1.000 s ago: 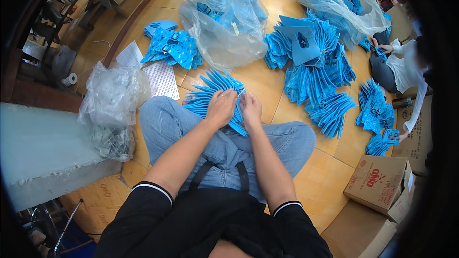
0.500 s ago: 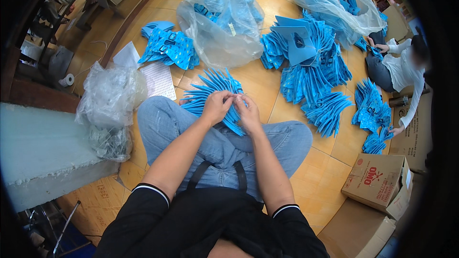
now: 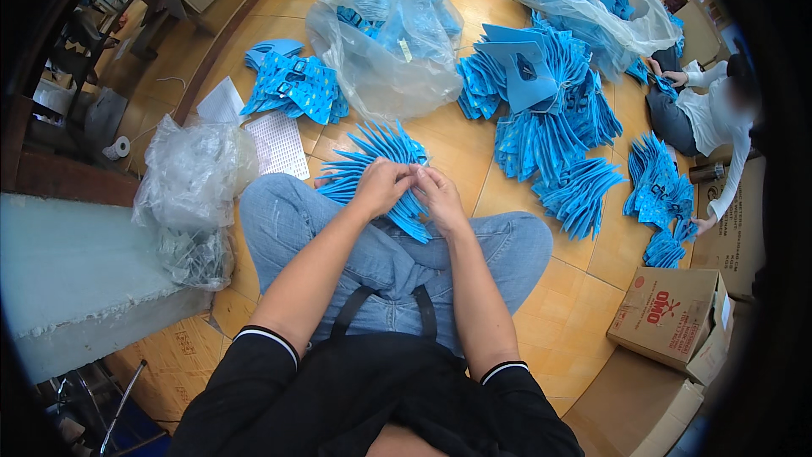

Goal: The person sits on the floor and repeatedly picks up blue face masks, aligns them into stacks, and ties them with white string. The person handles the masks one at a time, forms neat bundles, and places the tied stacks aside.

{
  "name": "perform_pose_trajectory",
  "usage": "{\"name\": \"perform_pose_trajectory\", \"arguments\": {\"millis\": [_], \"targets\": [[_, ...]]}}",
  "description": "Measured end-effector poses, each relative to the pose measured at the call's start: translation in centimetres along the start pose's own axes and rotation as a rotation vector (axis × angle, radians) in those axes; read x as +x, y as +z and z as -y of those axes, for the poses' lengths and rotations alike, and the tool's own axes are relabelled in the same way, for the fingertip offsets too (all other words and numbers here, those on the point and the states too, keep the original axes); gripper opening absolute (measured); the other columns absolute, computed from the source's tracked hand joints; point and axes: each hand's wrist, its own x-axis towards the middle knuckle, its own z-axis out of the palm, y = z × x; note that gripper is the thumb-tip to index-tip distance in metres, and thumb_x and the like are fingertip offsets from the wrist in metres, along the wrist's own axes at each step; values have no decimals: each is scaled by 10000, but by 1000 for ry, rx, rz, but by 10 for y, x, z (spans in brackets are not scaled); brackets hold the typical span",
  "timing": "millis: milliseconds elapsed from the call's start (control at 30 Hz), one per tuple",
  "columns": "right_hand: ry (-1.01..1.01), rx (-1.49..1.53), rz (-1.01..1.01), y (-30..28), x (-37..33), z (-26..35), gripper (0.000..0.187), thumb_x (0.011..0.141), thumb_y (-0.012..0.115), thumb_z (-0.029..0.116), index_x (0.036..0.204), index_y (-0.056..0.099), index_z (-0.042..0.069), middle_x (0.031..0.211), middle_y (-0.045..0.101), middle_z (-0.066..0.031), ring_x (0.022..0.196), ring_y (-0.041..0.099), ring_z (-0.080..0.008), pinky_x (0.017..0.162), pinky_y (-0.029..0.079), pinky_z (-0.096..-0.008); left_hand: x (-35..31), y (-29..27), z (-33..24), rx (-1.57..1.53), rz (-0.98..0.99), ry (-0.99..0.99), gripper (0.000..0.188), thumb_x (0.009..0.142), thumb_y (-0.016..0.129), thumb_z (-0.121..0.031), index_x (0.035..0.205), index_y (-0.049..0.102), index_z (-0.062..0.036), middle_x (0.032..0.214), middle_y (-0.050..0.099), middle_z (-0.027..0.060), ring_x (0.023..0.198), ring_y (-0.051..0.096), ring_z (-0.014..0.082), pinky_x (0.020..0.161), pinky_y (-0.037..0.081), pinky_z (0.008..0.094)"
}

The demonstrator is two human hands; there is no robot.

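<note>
Tan tiled floor [image 3: 567,309] under blue bundles [image 3: 579,195], plastic bags [image 3: 381,89] and paper sheets [image 3: 277,144].

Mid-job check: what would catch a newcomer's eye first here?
The fanned bundle of blue pieces in front of the crossed legs likely stands out first, with the left hand and right hand meeting over it. Beyond it to the right spreads a larger blue pile; straight ahead sits a bulky, cloudy plastic bag.

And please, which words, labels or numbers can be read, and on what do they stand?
I do not copy wording, but print stands here:
Cardboard box: large red lettering, readable.
Taller carton: dark sideways lines, partly blurred.
White sheet: rows of marks, too small.
Pale tag on clear bag: too small.
</note>
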Motion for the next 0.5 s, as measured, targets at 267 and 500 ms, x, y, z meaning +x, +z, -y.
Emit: {"name": "perform_pose_trajectory", "arguments": {"millis": [267, 500], "targets": [[-113, -180, -169, 0, 8, -15, 212, 934, 619, 153, 1071, 653, -5, 831, 651, -17, 705, 549, -72, 650, 461, -212, 20, 3, 9, -293, 129, -259, 152, 871, 646, -142, 877, 696, 1, 798, 706, 81, 698, 643, 131, 650, 494, 276], [-27, -286, -196, -5, 9, -15, 174, 910, 645, 176, 948, 651, 6, 761, 648, -26, 655, 559, -77, 610, 459, -219, 32, 0, 1, -232, 151, -334, 62, 792, 691, -68, 827, 692, -16, 772, 698, 71, 719, 650, 132, 666, 514, 288]]}}
